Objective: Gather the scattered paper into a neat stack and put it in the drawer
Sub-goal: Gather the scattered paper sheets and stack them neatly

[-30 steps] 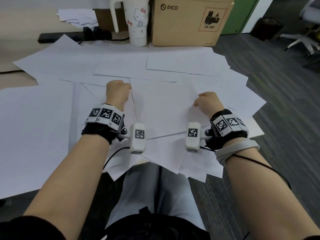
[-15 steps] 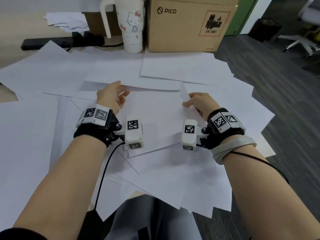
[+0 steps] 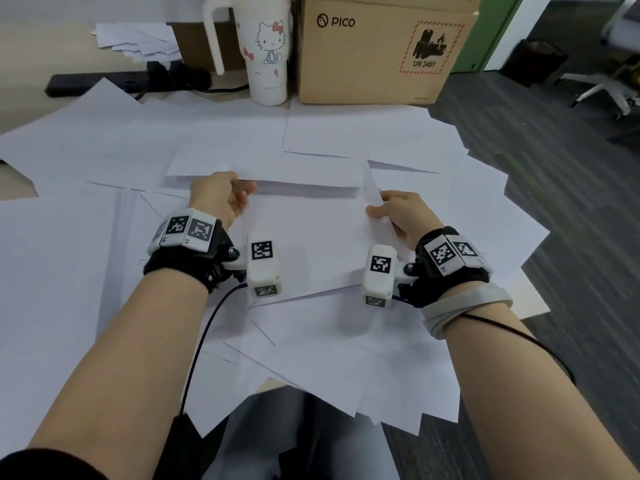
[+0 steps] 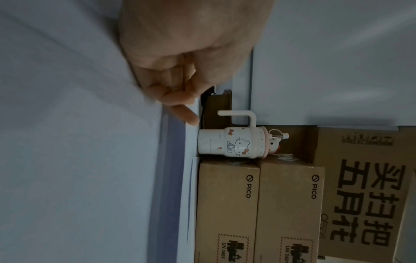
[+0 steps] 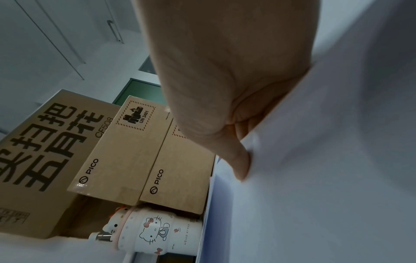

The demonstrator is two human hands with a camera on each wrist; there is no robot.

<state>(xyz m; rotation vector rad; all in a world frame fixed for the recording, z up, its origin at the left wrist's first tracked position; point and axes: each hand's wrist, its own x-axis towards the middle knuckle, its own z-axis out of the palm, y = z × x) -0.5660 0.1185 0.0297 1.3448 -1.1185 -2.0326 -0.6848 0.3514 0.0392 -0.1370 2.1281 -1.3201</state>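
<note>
Desk (image 3: pixel 20 109) surface is covered by scattered paper (image 3: pixel 104 271). Since a second ago, fists have been unclenched: the left hand (image 3: pixel 221 197) and right hand (image 3: pixel 401 213) now pinch a central sheet (image 3: pixel 311 237). Left-wrist view: fingers (image 4: pixel 178 99) curled on its edge. Right-wrist view: thumb (image 5: pixel 238 160) pressed on paper. Gathering judged begun; no drawer seen.

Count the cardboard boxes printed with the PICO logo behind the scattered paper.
2: one PICO box stands beside the Hello Kitty mug, the second PICO box is stacked on it. More may be hidden.

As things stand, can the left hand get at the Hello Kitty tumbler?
Probably yes. Only flat paper sheets lie between the left hand and the tumbler; nothing upright blocks the way, though the hand is holding a sheet's edge.
</note>
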